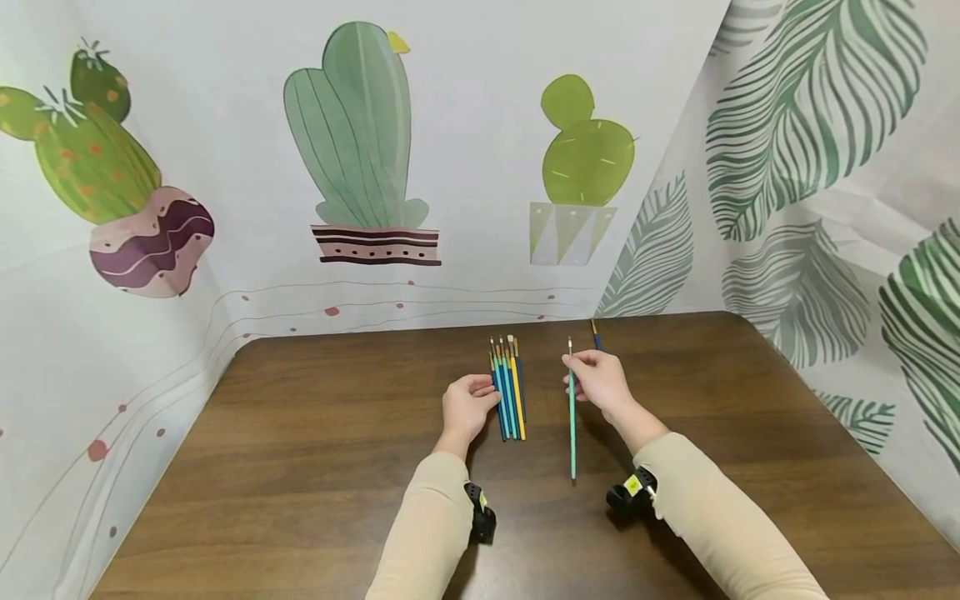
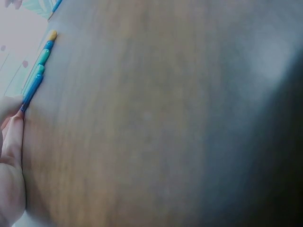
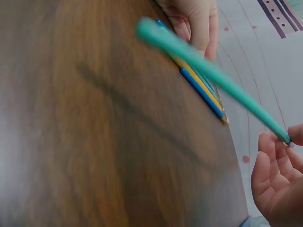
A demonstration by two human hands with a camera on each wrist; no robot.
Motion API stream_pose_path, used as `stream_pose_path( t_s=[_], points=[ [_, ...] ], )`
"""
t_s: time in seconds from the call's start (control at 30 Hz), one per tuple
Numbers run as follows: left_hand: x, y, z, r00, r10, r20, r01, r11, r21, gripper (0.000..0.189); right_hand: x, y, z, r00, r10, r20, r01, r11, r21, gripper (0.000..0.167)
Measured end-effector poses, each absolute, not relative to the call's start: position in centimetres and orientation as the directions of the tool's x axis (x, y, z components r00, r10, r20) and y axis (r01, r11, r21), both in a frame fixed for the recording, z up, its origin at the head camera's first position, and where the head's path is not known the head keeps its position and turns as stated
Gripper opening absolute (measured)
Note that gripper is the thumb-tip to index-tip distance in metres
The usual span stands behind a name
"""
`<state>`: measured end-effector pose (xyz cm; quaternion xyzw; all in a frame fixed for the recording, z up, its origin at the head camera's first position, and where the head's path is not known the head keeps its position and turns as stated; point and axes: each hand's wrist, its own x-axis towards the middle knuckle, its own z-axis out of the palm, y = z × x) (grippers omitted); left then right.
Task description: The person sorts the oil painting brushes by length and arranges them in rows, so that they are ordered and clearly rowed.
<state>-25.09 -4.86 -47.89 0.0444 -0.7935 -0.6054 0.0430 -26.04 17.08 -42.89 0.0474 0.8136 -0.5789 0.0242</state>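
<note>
In the head view, my right hand (image 1: 600, 382) pinches a green-handled paintbrush (image 1: 573, 433) near its bristle end, tip pointing away from me. The right wrist view shows this green paintbrush (image 3: 213, 78) raised over the table, casting a shadow. To its left lies a row of several paintbrushes (image 1: 516, 400) side by side, with blue, green and yellow handles and their bristles toward the wall. My left hand (image 1: 467, 408) rests at the row's left side, thumb and fingertips touching the outermost blue brush (image 2: 32, 90).
Beyond my right hand, another blue paintbrush (image 1: 596, 335) lies by the table's back edge, partly hidden. The brown wooden table (image 1: 315, 450) meets a wall covering (image 1: 480, 167) printed with cacti and leaves. Black wrist cameras (image 1: 482, 515) sit on both sleeves.
</note>
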Motion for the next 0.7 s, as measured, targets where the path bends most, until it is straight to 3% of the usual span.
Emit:
stream_pose_path(
  t_s=[0.7],
  points=[
    [-25.1,-4.9,-47.7,-0.993,-0.117,0.015,-0.015,0.247,0.969,0.027,-24.7,21.4,-42.3,-0.993,-0.071,-0.094,0.064,0.346,-0.936,0.043]
  ],
)
